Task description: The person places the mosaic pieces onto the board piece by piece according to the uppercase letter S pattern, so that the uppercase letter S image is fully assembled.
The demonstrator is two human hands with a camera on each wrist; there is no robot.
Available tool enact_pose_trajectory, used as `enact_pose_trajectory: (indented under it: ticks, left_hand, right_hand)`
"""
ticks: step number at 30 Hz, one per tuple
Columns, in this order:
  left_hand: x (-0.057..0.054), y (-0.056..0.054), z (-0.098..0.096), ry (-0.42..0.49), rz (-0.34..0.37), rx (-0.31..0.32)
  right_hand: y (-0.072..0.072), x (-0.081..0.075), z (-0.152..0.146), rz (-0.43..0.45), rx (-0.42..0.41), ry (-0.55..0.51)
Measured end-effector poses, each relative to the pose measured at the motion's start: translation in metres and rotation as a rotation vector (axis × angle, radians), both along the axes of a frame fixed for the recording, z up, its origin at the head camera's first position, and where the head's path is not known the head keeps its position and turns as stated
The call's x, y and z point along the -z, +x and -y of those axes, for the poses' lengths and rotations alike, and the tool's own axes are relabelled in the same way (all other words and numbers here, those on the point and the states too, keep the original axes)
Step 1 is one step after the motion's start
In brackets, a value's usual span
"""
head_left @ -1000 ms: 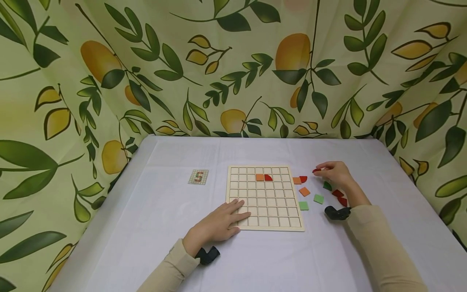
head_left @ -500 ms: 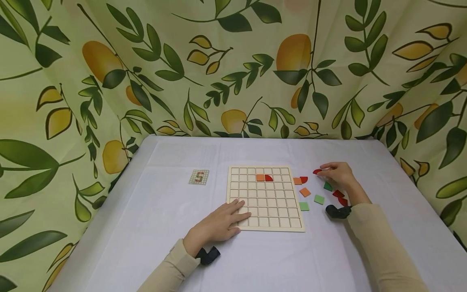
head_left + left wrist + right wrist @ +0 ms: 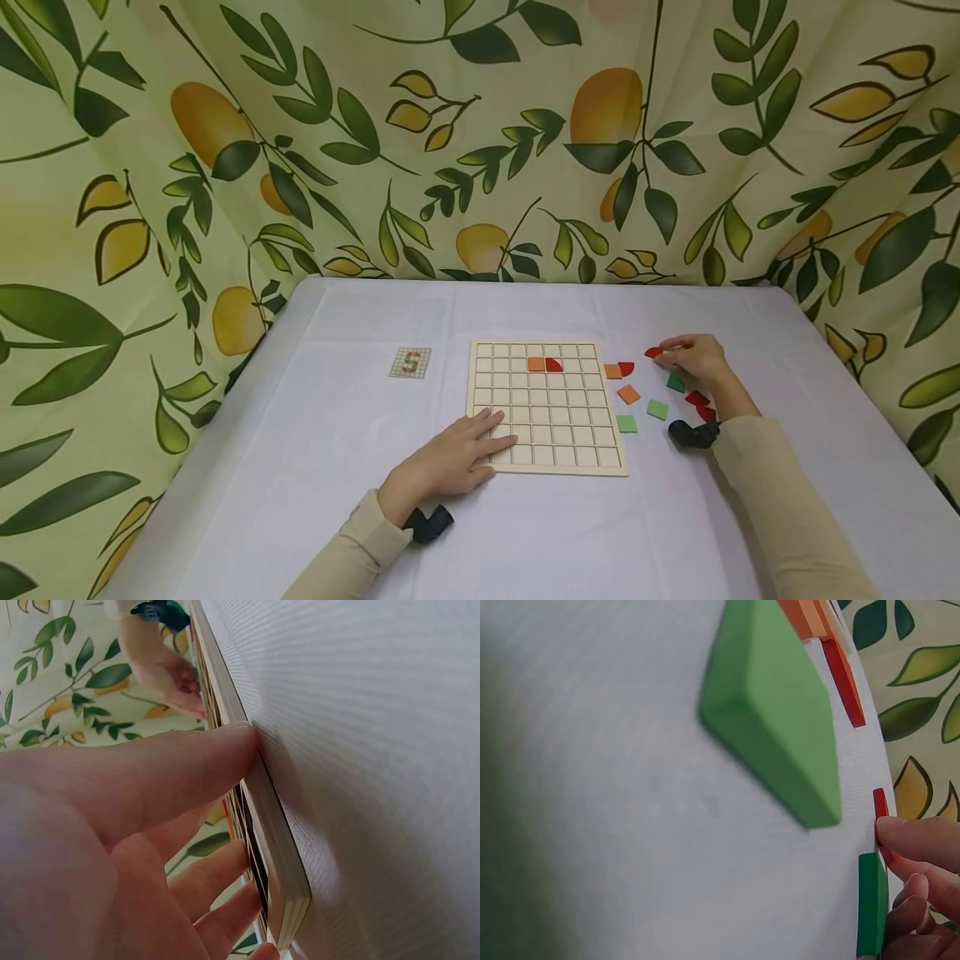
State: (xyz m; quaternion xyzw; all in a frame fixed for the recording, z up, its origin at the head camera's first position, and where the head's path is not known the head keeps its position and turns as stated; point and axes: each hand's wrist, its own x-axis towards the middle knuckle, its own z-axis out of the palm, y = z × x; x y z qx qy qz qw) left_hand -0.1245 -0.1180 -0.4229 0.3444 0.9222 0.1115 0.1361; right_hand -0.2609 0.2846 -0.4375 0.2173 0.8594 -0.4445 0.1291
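Observation:
My left hand (image 3: 448, 457) rests on the lower left corner of the wooden grid board (image 3: 549, 458), fingers spread. In the left wrist view the thumb (image 3: 187, 769) touches the board's edge (image 3: 289, 889). On the board, an orange square tile (image 3: 536, 364) sits beside a red quarter-circle tile (image 3: 553, 365). Off to the right of the board, my right hand (image 3: 693, 357) pinches another red rounded tile (image 3: 653, 353) between thumb and finger, low over the cloth. The right wrist view shows that red tile (image 3: 880, 802) at the fingertips, near a dark green tile (image 3: 868, 904).
Loose tiles lie right of the board: orange squares (image 3: 628, 393), light green squares (image 3: 657, 409), a dark green piece (image 3: 676, 382) and red pieces (image 3: 697, 398). A small card with a coloured grid figure (image 3: 410, 363) lies left of the board. A patterned curtain stands behind the table.
The red tile at my right fingertips shows more of its face now, and the right hand has shifted very slightly. My left hand stays in place on the board.

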Motion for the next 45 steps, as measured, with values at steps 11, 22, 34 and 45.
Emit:
enact_pose_trajectory:
  ticks: [11,22,34,45]
  left_hand:
    - [0.0,0.0,0.0,0.002,-0.017,0.004]
    - [0.003,-0.001,0.0,0.006,-0.036,0.001]
    - [0.001,0.0,-0.001,-0.011,-0.016,0.002]
    - [0.001,-0.001,-0.001,-0.015,-0.013,-0.003]
  right_hand:
    - [0.003,-0.005,0.0,0.012,-0.003,0.001]
    - [0.008,-0.006,0.004,-0.015,-0.037,0.011]
    - [0.009,-0.008,0.011,-0.044,-0.106,0.039]
    - [0.013,-0.012,0.02,-0.121,-0.22,0.097]
